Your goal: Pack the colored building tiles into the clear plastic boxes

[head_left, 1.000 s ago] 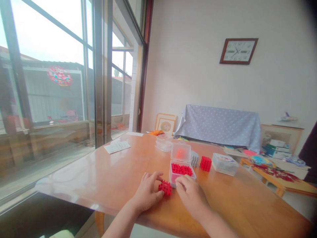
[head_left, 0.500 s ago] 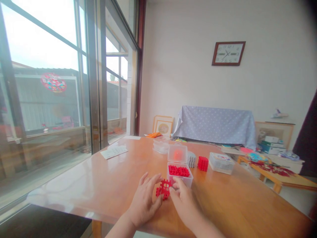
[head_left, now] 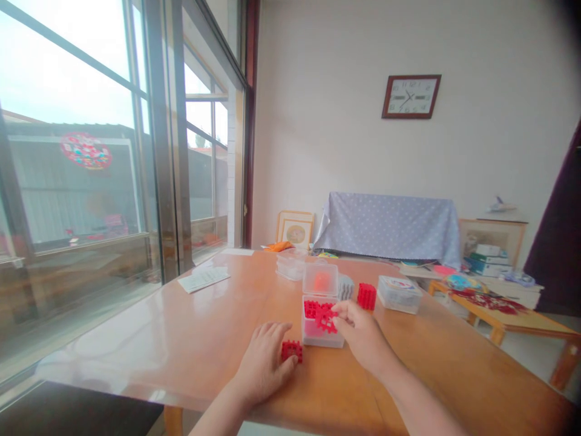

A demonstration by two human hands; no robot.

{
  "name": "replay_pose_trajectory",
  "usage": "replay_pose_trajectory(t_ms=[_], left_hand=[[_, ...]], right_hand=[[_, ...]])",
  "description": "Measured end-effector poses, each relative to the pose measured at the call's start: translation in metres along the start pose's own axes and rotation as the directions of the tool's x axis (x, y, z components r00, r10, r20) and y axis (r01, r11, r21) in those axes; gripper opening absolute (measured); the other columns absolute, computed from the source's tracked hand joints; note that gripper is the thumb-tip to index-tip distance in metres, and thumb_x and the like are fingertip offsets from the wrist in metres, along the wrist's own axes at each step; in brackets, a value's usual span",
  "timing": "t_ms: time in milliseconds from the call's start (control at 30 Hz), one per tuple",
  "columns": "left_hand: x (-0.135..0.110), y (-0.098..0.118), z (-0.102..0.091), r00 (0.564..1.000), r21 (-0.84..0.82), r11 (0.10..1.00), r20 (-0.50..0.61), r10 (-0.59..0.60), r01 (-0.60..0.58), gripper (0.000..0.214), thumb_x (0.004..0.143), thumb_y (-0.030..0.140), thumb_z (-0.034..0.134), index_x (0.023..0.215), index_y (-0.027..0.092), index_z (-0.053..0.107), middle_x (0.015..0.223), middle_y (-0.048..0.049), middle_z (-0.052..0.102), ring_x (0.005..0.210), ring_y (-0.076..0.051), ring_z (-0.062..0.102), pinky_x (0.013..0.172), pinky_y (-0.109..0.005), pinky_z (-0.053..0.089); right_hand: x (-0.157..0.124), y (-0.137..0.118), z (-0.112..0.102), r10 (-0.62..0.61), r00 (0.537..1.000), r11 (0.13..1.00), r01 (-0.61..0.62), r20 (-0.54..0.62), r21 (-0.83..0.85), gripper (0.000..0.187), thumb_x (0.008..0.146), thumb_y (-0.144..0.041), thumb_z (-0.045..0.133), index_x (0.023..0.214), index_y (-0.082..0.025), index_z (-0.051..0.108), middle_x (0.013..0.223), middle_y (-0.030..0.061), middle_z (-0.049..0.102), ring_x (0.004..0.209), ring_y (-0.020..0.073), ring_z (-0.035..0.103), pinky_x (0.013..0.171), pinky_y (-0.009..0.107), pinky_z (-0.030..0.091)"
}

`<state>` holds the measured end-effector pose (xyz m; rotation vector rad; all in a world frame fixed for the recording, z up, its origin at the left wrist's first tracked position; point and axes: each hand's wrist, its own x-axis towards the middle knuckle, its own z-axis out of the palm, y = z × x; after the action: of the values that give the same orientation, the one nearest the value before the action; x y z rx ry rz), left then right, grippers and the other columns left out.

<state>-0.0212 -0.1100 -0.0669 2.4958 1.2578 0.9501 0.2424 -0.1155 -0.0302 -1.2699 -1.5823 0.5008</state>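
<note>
My right hand (head_left: 361,330) pinches a flat red plastic building block (head_left: 325,318) with notched edges and square holes, in front of the opening of a small clear box (head_left: 324,340). More red blocks (head_left: 311,308) lie inside that box, and its hinged lid (head_left: 320,280) stands up at the back. On the tabletop, my left hand (head_left: 265,363) curves around another red block assembly (head_left: 292,350), the thumb against its front edge. The fingers' far side is partly hidden.
Behind the box stand a grey stack of blocks (head_left: 346,287), a red stack (head_left: 367,296) and a closed clear box (head_left: 399,294). Clear containers (head_left: 291,264) and papers (head_left: 204,280) lie farther back on the wooden table (head_left: 149,339). A low side table (head_left: 535,318) stands at the right.
My right hand has moved up and right to the box, with a red block lifted away from the pieces between my hands. My left hand stays by the remaining red assembly.
</note>
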Motion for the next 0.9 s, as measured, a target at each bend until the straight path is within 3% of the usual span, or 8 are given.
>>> replay_pose_trajectory(t_ms=[133, 267, 567, 900], left_hand=[[0.005, -0.001, 0.001, 0.996, 0.011, 0.997, 0.053, -0.076, 0.075, 0.043, 0.076, 0.028, 0.065, 0.118, 0.027, 0.060, 0.118, -0.0067, 0.064, 0.114, -0.030, 0.053, 0.101, -0.042, 0.040], [0.009, 0.001, 0.001, 0.994, 0.036, 0.996, 0.081, -0.080, 0.077, 0.029, 0.072, 0.027, 0.066, 0.101, 0.028, 0.063, 0.108, -0.0042, 0.064, 0.107, -0.028, 0.054, 0.096, -0.038, 0.039], [0.013, 0.002, 0.003, 0.993, 0.058, 0.995, 0.088, -0.081, 0.076, 0.018, 0.071, 0.027, 0.065, 0.089, 0.026, 0.063, 0.102, -0.0036, 0.063, 0.104, -0.027, 0.054, 0.096, -0.036, 0.036], [0.013, 0.003, 0.003, 0.991, 0.065, 0.995, 0.101, -0.087, 0.081, 0.017, 0.072, 0.026, 0.065, 0.089, 0.026, 0.063, 0.100, -0.0034, 0.064, 0.102, -0.026, 0.054, 0.095, -0.036, 0.037]], right_hand=[[0.021, 0.008, -0.028, -0.052, 0.998, 0.993, 0.055, 0.028, -0.101, 0.018, 0.082, -0.030, 0.057, 0.095, -0.021, 0.064, 0.087, 0.0020, 0.070, 0.084, 0.0189, 0.064, 0.080, 0.033, 0.050], [0.033, 0.018, -0.039, -0.069, 0.996, 0.991, 0.074, 0.052, -0.108, 0.017, 0.081, -0.028, 0.056, 0.093, -0.020, 0.063, 0.085, 0.0020, 0.070, 0.083, 0.0191, 0.065, 0.078, 0.032, 0.049], [0.040, 0.024, -0.040, -0.059, 0.991, 0.975, 0.083, 0.118, -0.208, 0.017, 0.083, -0.027, 0.055, 0.094, -0.022, 0.065, 0.086, 0.0010, 0.072, 0.083, 0.0193, 0.066, 0.079, 0.032, 0.048], [0.043, 0.028, -0.037, -0.042, 0.988, 0.991, 0.060, 0.148, -0.116, 0.016, 0.082, -0.027, 0.056, 0.094, -0.021, 0.065, 0.086, 0.0003, 0.072, 0.081, 0.0181, 0.065, 0.077, 0.031, 0.048]])
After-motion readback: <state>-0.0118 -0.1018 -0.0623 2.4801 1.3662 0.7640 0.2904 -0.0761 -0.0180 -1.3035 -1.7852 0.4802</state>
